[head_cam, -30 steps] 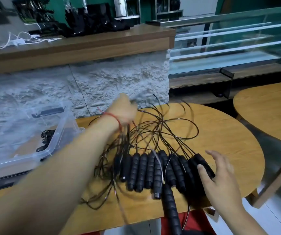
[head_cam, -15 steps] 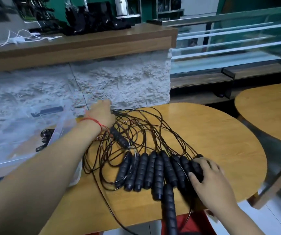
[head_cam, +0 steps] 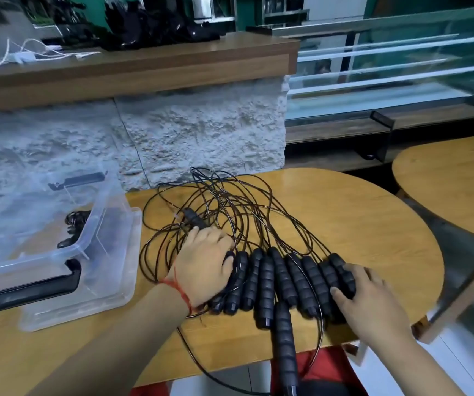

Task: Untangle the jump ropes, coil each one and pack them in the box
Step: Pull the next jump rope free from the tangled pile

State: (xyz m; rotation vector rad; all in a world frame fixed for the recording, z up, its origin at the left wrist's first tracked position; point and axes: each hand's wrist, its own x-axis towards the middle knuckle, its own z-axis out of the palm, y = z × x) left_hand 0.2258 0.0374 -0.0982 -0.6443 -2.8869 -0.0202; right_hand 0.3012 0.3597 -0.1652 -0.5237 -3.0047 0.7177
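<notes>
Wooden tabletop (head_cam: 358, 224) below a stone counter (head_cam: 201, 132) carries the jump ropes: their black handles (head_cam: 281, 275) lie side by side in a row between the hands, long axes pointing away from the person, and the thin cords (head_cam: 224, 207) loop in a tangle beyond. Palm down, the left hand (head_cam: 201, 267) covers the row's left end, fingers bent; whether it grips cannot be told. Fingers spread flat, the right hand (head_cam: 364, 298) rests on the right end. Leftward stands the clear box (head_cam: 92, 224), nearer the left hand.
</notes>
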